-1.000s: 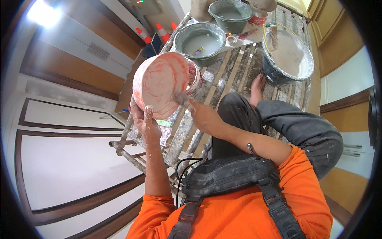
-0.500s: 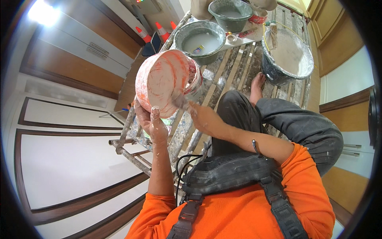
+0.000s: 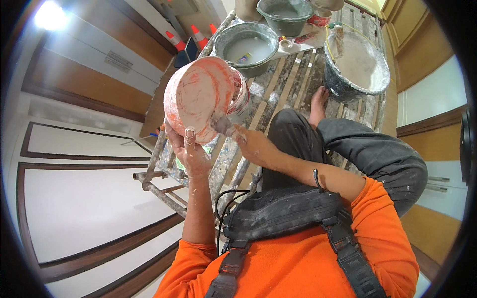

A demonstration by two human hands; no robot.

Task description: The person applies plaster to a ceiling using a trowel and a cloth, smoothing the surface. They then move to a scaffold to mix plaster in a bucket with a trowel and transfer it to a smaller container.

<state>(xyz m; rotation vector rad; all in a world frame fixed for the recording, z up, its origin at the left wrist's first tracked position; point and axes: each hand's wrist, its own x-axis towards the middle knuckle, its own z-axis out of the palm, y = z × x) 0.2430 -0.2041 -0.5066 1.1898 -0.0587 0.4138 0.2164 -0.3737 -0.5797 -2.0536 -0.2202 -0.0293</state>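
Note:
My left hand [image 3: 191, 155] holds a red-orange bowl [image 3: 196, 99] from below, fingers under it and thumb up along its near side. The bowl is tilted toward me, its inside smeared with whitish paste. In my right hand [image 3: 256, 146] is a putty knife [image 3: 221, 123] with a dull grey blade, held against the bowl's lower right rim. My fingers cover most of its handle. Just behind the bowl stands a paste-streaked bucket [image 3: 242, 99], partly hidden by it.
I sit on a paint-spattered slatted platform [image 3: 293, 82]. Farther off stand a green basin [image 3: 263, 64] of milky water, a second green basin [image 3: 285, 22], a tape roll [image 3: 285, 43] and a large black bucket [image 3: 343, 89]. Orange cones [image 3: 199, 37] stand beyond the left edge.
The bowl and both hands have shifted slightly left in the picture, as has much of the background. The putty knife stays at the bowl's lower right rim, its blade showing more clearly.

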